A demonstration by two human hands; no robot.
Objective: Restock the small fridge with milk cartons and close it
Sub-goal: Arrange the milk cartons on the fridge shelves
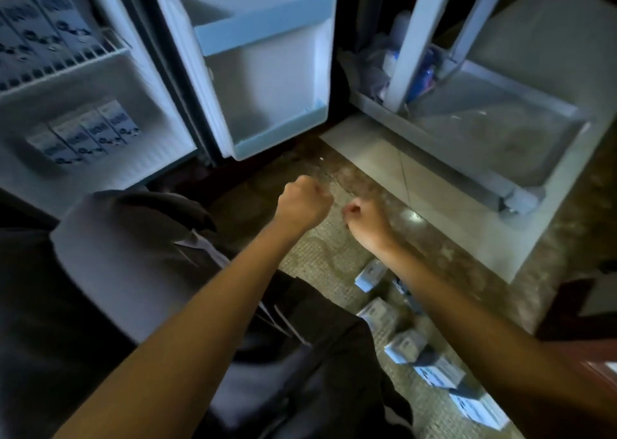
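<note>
At floor level, in front of the small fridge [100, 83], the door [267, 81] stood swung wide to the right, its door shelves [263, 28] bare. Stock inside: one line of milk cartons [43, 28] upright on the wire shelf [66, 63]; a shorter lower row [86, 134] on the fridge bottom, with room beside it toward the door. Stock outside: a line of loose cartons [405, 346] on the floor [334, 265], under the person's right forearm. Left hand [302, 201]: grip clenched, holding nothing, raised over the floor. Right hand [364, 220]: grip likewise clenched and empty, just beside the left, not touching it. Step in hand, as I judged it: fetching the next carton. This was best done by opening the right hand, taking the nearest floor carton round its narrow sides, and standing it upright against the end of the lower row, label outward like its neighbours, so that the door would shut without catching.
</note>
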